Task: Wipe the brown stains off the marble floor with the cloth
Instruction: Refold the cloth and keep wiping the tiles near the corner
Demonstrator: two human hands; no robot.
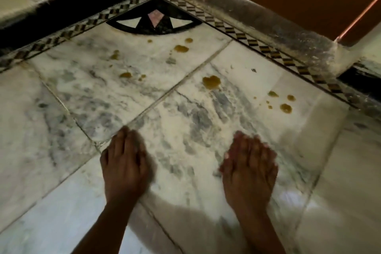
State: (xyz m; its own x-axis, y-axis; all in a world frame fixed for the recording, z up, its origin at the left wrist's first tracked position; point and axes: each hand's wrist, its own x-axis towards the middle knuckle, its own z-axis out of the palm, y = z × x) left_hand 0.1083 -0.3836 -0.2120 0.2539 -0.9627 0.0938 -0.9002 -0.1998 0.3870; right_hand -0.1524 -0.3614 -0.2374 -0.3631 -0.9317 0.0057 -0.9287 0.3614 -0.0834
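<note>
Both hands, left hand [123,156] and right hand [250,163], hover palms-down over the marble floor [51,130], grip wide, holding nothing. Brown stains [211,82] dot the floor toward twelve and two o'clock.

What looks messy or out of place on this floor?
Brown stains dot the white marble floor near the patterned corner inlay, scattered in several blobs. Both hands, left hand and right hand, are bare; no cloth shows.

Both forearms [266,231] cut off below; hands blurred.
</note>
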